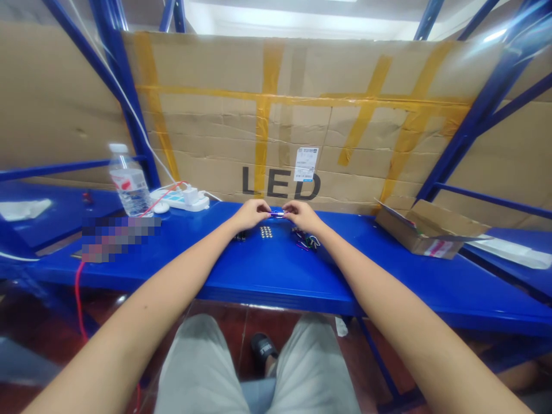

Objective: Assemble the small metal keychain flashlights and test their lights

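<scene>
My left hand (250, 214) and my right hand (302, 215) meet above the far edge of a blue metal bench (276, 276). Between their fingertips they pinch a small shiny metal part (276, 214) with a purple-blue sheen; its exact kind is too small to tell. Below my left hand lies a neat cluster of small silver pieces (266, 232), with a few dark small parts (240, 236) to its left. Under my right hand is a tangled heap of dark and purple wired parts (305, 240).
A plastic water bottle (128, 181) and a white power strip (185, 199) with cables stand at the back left. An open cardboard box (431, 230) sits at the right. Taped cardboard sheets (276, 115) printed "LED" rise behind the bench, between blue shelf uprights.
</scene>
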`<state>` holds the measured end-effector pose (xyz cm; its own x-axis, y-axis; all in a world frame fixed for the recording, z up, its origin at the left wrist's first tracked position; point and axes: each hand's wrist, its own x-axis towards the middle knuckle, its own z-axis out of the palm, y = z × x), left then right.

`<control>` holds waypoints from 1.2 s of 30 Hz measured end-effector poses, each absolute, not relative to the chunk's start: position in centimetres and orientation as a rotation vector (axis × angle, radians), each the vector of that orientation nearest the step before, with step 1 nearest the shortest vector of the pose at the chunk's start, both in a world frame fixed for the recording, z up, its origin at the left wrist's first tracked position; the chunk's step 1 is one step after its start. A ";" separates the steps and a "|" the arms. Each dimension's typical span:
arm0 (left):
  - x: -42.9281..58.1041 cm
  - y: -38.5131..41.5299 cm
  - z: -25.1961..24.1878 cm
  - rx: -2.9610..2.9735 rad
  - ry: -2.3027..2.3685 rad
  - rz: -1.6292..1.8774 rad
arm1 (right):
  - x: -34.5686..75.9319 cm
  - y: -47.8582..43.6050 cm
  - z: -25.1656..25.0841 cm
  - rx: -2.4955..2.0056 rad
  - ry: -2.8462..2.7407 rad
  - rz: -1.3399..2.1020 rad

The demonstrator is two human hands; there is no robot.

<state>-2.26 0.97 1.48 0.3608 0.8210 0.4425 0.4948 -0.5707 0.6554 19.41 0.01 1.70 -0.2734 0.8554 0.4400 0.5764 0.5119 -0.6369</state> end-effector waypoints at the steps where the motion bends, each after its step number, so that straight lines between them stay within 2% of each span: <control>1: -2.3 1.1 1.4 2.255 1.189 1.054 | 19.4 0.4 1.6 -1.189 -1.973 0.462; 4: -2.5 1.6 1.2 2.380 1.290 0.985 | 19.2 1.2 1.5 -1.249 -2.045 0.384; 13: -3.0 2.9 0.7 2.612 1.397 0.687 | 18.6 0.8 1.8 -1.260 -2.512 -0.137; 20: -3.2 3.2 0.6 2.698 1.477 0.600 | 18.6 0.0 2.3 -1.355 -2.544 -0.013; 28: -3.0 3.5 0.5 2.780 1.579 0.573 | 18.2 -0.5 2.7 -1.440 -2.568 -0.044; 36: -4.2 3.2 1.4 2.492 1.557 0.905 | 19.4 0.4 2.2 -1.316 -2.373 0.071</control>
<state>-4.19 3.18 1.40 0.3146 0.8399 0.4423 0.8003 -0.4852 0.3522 19.41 0.39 2.16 -0.4614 0.8205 0.3376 0.7987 0.5498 -0.2446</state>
